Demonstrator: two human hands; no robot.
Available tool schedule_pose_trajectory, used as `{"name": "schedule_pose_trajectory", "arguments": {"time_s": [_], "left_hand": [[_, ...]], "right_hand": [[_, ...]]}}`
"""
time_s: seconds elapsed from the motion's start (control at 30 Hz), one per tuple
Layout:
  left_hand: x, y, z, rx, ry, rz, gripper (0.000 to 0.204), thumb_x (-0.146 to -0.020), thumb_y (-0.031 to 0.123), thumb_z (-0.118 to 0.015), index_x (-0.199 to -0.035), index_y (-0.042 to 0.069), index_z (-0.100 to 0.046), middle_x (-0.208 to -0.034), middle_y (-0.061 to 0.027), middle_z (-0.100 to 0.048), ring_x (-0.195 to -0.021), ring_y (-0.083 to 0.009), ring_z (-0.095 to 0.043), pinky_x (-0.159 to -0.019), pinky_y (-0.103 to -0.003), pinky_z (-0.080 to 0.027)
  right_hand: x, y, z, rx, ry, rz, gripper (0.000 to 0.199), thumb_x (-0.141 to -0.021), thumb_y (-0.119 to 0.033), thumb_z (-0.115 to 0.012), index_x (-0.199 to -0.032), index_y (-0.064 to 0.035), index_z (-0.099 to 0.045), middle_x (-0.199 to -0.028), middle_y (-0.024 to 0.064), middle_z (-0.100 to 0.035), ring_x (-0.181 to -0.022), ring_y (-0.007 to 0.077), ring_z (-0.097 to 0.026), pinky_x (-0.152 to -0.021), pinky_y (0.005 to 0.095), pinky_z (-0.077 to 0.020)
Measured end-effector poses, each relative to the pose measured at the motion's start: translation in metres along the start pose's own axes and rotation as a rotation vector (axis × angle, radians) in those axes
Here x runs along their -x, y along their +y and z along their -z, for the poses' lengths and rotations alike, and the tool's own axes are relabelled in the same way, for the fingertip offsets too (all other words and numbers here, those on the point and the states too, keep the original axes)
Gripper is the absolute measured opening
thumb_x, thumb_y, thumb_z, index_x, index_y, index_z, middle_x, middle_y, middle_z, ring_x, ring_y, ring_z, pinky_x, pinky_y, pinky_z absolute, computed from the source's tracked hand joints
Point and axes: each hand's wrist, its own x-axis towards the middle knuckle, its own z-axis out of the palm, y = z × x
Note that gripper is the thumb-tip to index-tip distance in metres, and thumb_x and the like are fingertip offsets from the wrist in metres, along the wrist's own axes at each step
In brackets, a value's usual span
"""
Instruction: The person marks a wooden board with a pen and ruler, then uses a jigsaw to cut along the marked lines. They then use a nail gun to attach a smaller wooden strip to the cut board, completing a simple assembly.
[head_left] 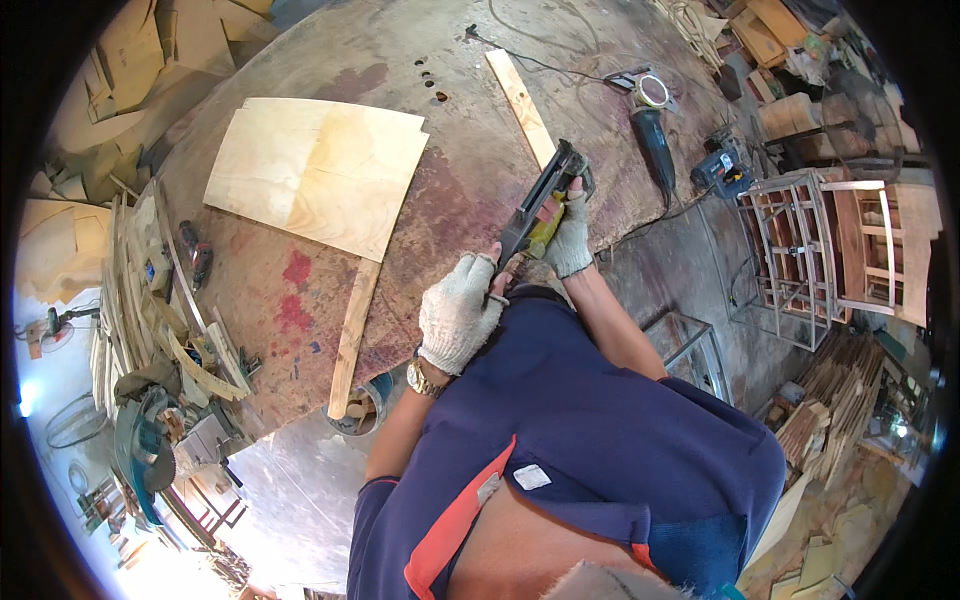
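I see right gloved hand [572, 232] gripping black-and-yellow nail gun [535, 210] at frame centre | left gloved hand [458, 312] pinching its rear end | worn wooden workbench [330, 260] below

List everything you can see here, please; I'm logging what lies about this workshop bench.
workbench: one, stained brown-red, centre
plywood sheets: two overlapping, pale, upper left of the bench
wooden strips: two, light; one under the sheets, one at the far edge
angle grinder: one, dark, far right of the bench
nail gun: one, black and yellow, in both hands
wooden frames: several, right of the bench
mitre saw: one, teal, lower left
left hand: gloved, white, at the gun's near end
right hand: gloved, gripping it
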Motion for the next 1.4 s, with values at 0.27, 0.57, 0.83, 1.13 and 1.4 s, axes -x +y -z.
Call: {"name": "schedule_pose_trajectory", "arguments": {"time_s": [0.27,0.57,0.83,1.13,1.4], "left_hand": [[0.019,-0.009,0.017,0.235,-0.015,0.299,0.036,-0.091,0.016,-0.075,-0.124,0.004,-0.069,-0.104,-0.0164,-0.072,-0.088,-0.0296,-0.074,-0.076,-0.037,-0.056],[-0.036,-0.095,-0.002,1.832,0.379,0.370,0.046,-0.109,0.029,-0.050,-0.145,0.001,-0.049,-0.141,-0.0167,-0.061,-0.128,-0.0293,-0.060,-0.109,-0.046,-0.047],[0.033,-0.166,-0.016,2.389,0.514,0.349,0.039,-0.110,0.018,-0.045,-0.143,-0.004,-0.046,-0.134,-0.0216,-0.059,-0.118,-0.0350,-0.063,-0.102,-0.048,-0.054],[0.160,-0.259,0.004,2.137,1.102,0.557,0.036,-0.108,0.013,-0.049,-0.138,-0.005,-0.043,-0.132,-0.0233,-0.057,-0.118,-0.0339,-0.062,-0.097,-0.045,-0.057],[0.239,-0.351,0.079,1.753,1.571,0.916,0.017,-0.108,0.009,-0.050,-0.116,-0.003,-0.058,-0.114,-0.0186,-0.069,-0.095,-0.0276,-0.071,-0.083,-0.039,-0.062]], "right_hand": [[0.003,-0.013,-0.022,0.144,-0.062,0.009,0.044,-0.100,-0.057,-0.063,-0.101,-0.0132,-0.063,-0.065,-0.0046,-0.045,-0.056,0.0105,-0.046,-0.051,0.0284,-0.0410],[0.006,0.024,-0.123,1.175,-0.296,0.173,0.035,-0.089,-0.021,-0.085,-0.115,-0.0017,-0.072,-0.095,0.0066,-0.077,-0.082,0.0149,-0.071,-0.075,0.0318,-0.0569],[0.024,0.093,-0.124,1.348,-0.390,0.159,0.038,-0.086,-0.015,-0.087,-0.116,-0.0010,-0.068,-0.099,0.0058,-0.074,-0.077,0.0115,-0.069,-0.067,0.0263,-0.0558],[0.040,0.145,-0.076,2.107,-0.568,0.139,0.052,-0.083,-0.043,-0.085,-0.108,0.0011,-0.071,-0.100,0.0186,-0.076,-0.093,0.0376,-0.073,-0.081,0.0466,-0.0558],[0.033,0.173,-0.021,2.215,-0.327,-0.037,0.045,-0.080,-0.036,-0.085,-0.105,-0.0003,-0.075,-0.100,0.0202,-0.077,-0.098,0.0372,-0.075,-0.082,0.0455,-0.0576]]}}
